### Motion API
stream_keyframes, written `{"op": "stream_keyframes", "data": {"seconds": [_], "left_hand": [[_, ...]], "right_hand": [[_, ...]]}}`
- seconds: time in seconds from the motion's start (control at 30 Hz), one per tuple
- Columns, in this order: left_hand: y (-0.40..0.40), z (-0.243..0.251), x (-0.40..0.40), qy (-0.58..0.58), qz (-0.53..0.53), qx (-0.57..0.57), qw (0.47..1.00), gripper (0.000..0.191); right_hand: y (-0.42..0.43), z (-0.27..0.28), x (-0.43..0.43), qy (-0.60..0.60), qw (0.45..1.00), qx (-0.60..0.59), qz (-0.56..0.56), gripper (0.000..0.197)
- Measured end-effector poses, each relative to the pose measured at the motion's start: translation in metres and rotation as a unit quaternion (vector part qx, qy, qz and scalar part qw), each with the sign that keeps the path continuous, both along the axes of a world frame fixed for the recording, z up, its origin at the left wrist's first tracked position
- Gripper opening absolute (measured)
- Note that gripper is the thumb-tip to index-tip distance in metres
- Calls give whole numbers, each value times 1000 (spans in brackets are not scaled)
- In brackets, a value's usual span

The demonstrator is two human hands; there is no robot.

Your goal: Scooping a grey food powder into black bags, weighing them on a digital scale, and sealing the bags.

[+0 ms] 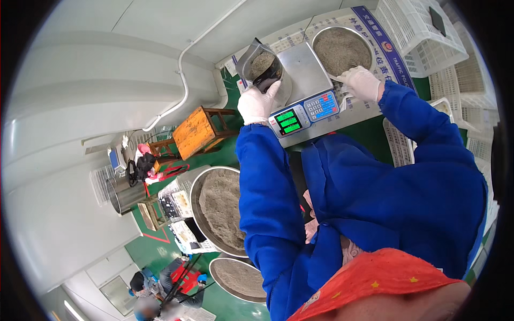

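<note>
My left hand [257, 104], in a white glove, grips a dark, open pouch [267, 76] part filled with grey-brown granular material. The pouch stands tilted at the left side of a digital scale, near the bare part of its steel platform [306, 71]. Green figures glow on the scale's display panel [288, 121], beside a blue keypad [321, 105]. My right hand [360, 83], gloved too, holds what looks like a scoop, partly hidden by my fingers, at the near rim of a round metal basin [373, 50]. Similar granular material [341, 50] fills the basin.
White plastic crates [421, 36] stack at the upper right, one bearing a dark phone-like object [437, 21]. Large basins of granular material [221, 200] [239, 277] stand beyond my left arm. A wooden stool [196, 132] stands by the wall. Other people [154, 289] sit at the lower left.
</note>
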State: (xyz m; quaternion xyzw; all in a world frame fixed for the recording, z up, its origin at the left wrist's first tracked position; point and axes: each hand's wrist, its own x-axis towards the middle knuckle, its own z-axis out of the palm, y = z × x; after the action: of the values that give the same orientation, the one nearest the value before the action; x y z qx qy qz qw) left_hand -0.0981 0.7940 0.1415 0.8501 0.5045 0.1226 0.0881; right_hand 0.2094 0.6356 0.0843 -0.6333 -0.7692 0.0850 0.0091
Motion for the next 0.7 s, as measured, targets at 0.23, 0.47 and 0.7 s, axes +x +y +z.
{"op": "stream_keyframes", "data": {"seconds": [0.23, 0.47, 0.7], "left_hand": [[10, -33, 0, -54, -81, 64, 993, 45], [15, -24, -31, -125, -5, 157, 980, 44], [26, -30, -47, -102, 44, 215, 970, 28]], "right_hand": [[11, -2, -32, 83, 995, 27, 56, 27], [9, -14, -39, 107, 992, 21, 70, 26], [1, -23, -57, 115, 989, 8, 91, 21]]}}
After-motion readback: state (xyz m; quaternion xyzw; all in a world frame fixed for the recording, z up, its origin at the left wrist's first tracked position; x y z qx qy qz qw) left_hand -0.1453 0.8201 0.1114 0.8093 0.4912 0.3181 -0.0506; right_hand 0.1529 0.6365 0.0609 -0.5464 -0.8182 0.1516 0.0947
